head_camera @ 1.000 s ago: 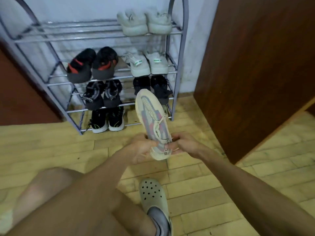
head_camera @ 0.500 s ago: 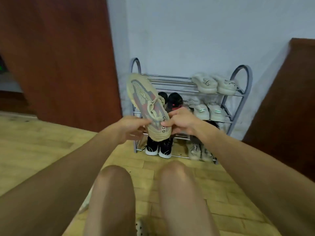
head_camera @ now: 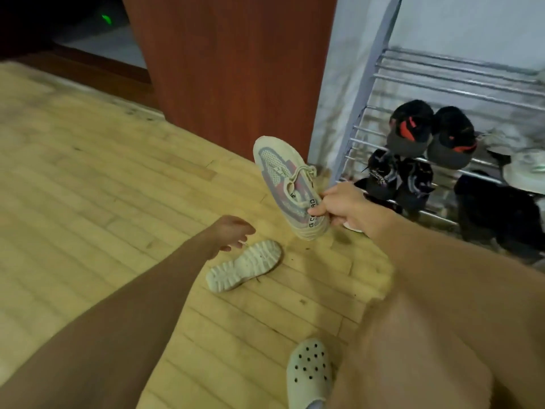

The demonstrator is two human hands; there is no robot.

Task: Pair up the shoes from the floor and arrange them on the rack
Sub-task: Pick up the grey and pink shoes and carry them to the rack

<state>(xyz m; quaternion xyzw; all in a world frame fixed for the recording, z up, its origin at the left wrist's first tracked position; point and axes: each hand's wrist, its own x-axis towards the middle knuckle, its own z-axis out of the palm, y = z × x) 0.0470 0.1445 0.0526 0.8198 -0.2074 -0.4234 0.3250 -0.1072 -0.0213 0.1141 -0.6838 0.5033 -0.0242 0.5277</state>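
My right hand (head_camera: 342,203) grips a beige knit sneaker (head_camera: 287,184) by its heel, toe pointing up and away, just left of the metal shoe rack (head_camera: 442,81). A second beige shoe (head_camera: 244,265) lies sole-up on the wooden floor below it. My left hand (head_camera: 228,234) hovers just above that shoe's near end with fingers spread and holds nothing. The rack carries a black-and-red pair (head_camera: 430,131) and darker pairs (head_camera: 398,178) on lower shelves.
A brown wooden door panel (head_camera: 230,63) stands left of the rack against a pale wall. My foot in a grey perforated clog (head_camera: 309,373) rests on the floor at the bottom. My knee fills the lower right. Light wooden flooring (head_camera: 88,172) stretches left.
The view swung left and down from the rack. My left hand let go of the beige sneaker and dropped toward the sole-up shoe on the floor; the right hand kept the sneaker.
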